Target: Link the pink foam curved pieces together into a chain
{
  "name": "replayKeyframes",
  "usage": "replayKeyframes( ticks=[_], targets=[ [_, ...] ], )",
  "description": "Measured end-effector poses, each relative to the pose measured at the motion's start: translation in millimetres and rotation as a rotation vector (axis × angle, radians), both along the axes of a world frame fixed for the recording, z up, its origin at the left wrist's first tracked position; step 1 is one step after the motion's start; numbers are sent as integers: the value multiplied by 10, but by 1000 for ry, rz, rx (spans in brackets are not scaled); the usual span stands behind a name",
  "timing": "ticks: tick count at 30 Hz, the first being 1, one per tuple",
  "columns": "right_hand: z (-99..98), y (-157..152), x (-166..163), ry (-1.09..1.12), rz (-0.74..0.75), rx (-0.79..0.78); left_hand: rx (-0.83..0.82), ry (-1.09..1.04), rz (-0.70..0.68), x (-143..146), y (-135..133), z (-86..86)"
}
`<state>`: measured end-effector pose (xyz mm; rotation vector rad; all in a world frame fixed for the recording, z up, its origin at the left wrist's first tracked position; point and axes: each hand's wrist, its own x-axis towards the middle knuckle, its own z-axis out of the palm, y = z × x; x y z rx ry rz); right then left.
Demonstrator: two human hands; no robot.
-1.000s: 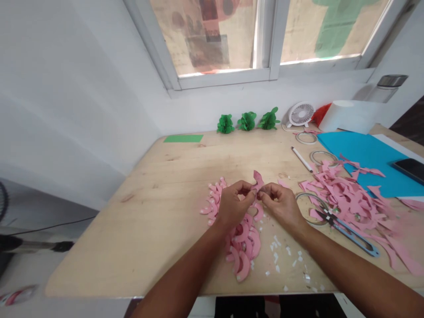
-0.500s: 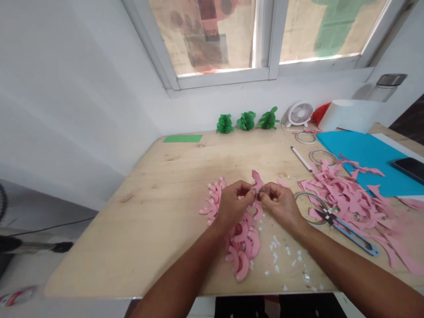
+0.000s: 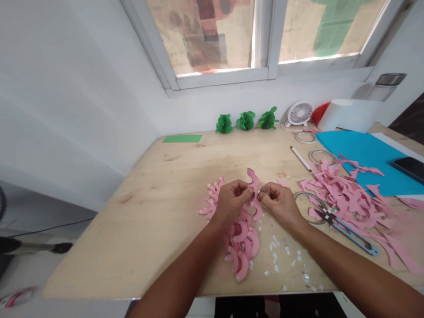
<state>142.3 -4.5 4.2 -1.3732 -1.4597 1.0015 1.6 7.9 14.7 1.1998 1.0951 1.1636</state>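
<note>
My left hand [image 3: 230,202] and my right hand [image 3: 280,202] meet above the wooden table [image 3: 159,212]. Together they pinch a small curved pink paper piece [image 3: 253,178] that sticks up between the fingertips. Under and in front of my hands lies a pile of pink crescent-shaped cut-outs [image 3: 241,240]. Small white paper bits [image 3: 276,251] are scattered just right of that pile.
Pink paper scraps [image 3: 347,198] and a pair of snips [image 3: 347,229] lie to the right, beside tape rings [image 3: 319,155], a white pen [image 3: 300,158], blue paper [image 3: 367,154] and a phone [image 3: 410,167]. Three green paper balls [image 3: 245,121], a small fan [image 3: 300,114] and a green sheet [image 3: 182,138] sit at the back.
The pink piece has tilted slightly left and risen a little between my fingertips. Both hands have stayed in nearly the same place.
</note>
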Motion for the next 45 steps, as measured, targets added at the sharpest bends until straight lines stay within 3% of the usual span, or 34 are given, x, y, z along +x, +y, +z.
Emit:
replayKeyframes(
  ticks=[31, 40, 45],
  targets=[
    [-14, 6, 6, 24, 9, 32, 1, -20, -5, -19, -1, -1],
    [-23, 22, 26, 16, -51, 110, -13, -99, 72, -57, 33, 22],
    [56, -5, 22, -33, 55, 68, -19, -152, 63, -50, 24, 34]
  ],
)
